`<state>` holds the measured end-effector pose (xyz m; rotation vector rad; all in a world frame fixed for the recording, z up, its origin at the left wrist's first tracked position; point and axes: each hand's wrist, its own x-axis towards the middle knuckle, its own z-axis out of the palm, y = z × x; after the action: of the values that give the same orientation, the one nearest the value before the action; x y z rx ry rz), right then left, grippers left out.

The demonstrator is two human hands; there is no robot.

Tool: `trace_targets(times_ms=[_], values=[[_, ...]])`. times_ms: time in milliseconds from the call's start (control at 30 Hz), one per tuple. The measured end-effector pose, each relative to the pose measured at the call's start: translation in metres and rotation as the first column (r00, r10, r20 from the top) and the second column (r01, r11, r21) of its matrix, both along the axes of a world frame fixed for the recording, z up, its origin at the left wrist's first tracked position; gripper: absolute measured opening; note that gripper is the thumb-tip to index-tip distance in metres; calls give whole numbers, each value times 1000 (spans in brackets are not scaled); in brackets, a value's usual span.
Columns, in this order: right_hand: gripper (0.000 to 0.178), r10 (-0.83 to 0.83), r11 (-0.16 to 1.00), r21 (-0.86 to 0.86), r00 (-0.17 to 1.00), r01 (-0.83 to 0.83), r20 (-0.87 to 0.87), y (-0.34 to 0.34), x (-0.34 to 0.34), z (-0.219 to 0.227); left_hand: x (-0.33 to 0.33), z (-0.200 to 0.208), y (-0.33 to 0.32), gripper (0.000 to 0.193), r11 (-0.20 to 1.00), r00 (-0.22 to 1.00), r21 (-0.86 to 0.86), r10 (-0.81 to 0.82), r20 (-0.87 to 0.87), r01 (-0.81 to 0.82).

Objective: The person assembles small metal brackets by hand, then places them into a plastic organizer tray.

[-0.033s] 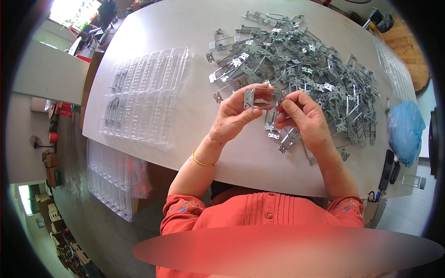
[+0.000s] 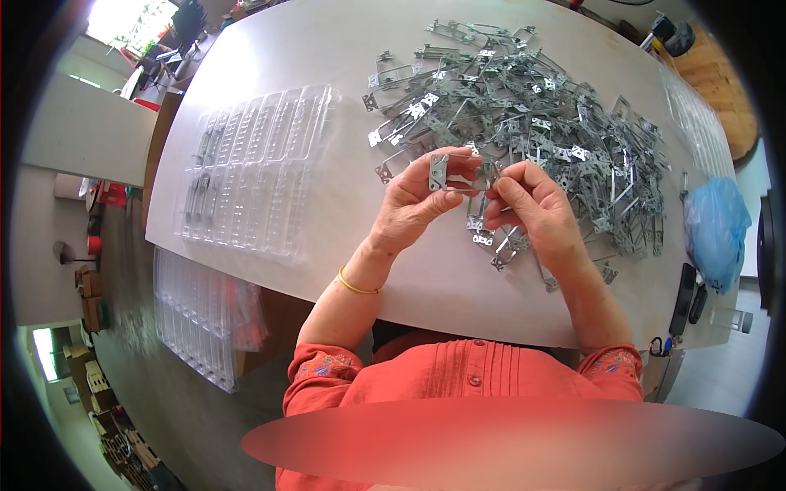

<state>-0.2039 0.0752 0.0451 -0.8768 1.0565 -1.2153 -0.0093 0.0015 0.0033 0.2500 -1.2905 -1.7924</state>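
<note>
My left hand holds a small metal frame bracket between thumb and fingers, above the near middle of the table. The bracket has a flat end plate with holes and thin side rails. At its right end the thumb and fingers of my right hand are pinched together, touching that end. Whether a separate small part sits in that pinch cannot be made out. Just beyond my hands spreads a large heap of similar metal brackets. To the left lies a clear plastic tray with rows of slots; several brackets sit in its left slots.
More clear trays are stacked below the table's left edge. Another clear tray lies at the far right. A blue plastic bag, a black phone-like object and a clear glass are along the right edge.
The bracket has turned very slightly in my fingers. Both hands keep almost the same place and grip.
</note>
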Motion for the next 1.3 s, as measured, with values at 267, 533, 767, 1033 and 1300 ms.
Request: trace_targets(times_ms=[267, 533, 767, 1033, 1300], values=[[15, 82, 991, 108, 996, -78, -28, 5, 9, 8, -2, -10, -2, 45, 972, 980, -142, 193, 42, -185], [10, -19, 997, -76, 961, -2, -274, 8, 1, 14, 3, 8, 2, 49, 981, 983, 177, -102, 150, 75], [8, -39, 994, -105, 945, 5, -325, 10, 4, 15, -2, 13, 13, 59, 996, 892, 89, -46, 451, 6], [8, -53, 993, -115, 913, 7, -404, 10, 3, 10, -1, 10, 14, 55, 1000, 862, -4, -7, 507, 10], [21, -61, 994, -113, 856, 3, -513, 12, 7, 19, 0, 8, 12, 47, 949, 783, -314, 222, 581, -35]])
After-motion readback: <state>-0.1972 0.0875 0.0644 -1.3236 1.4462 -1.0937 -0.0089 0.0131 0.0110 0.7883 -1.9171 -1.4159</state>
